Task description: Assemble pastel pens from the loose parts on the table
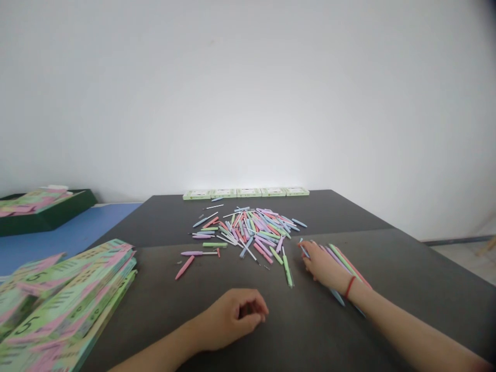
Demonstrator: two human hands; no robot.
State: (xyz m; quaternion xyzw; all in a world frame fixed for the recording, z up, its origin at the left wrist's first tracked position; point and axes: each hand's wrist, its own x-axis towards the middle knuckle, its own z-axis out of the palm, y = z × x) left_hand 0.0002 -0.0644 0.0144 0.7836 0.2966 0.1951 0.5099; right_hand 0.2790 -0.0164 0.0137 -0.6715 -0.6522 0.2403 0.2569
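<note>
My left hand (pixel 235 319) rests at the table's near middle, fingers curled loosely toward the thumb with nothing visible in the hollow between them. At the right, my right hand (pixel 323 266), a red cord on its wrist, is closed on a blue pen (pixel 304 251) whose end sticks out past the fingers. Beside and partly under this hand lie long pens in a row, among them a green pen (pixel 346 262) and a red pen (pixel 354 268). Between the hands, farther back, spreads a heap of pastel pen parts (pixel 251 227). A green pen barrel (pixel 287 269) lies nearest the right hand.
Several flat pale-green boxes (pixel 248 192) line the table's back edge. Stacked printed cartons (pixel 70 299) fill the left front. A dark green tray (pixel 50 219) holding more cartons stands on a blue surface (pixel 108 216) at far left. Behind the dark table (pixel 163 222) rises a white wall.
</note>
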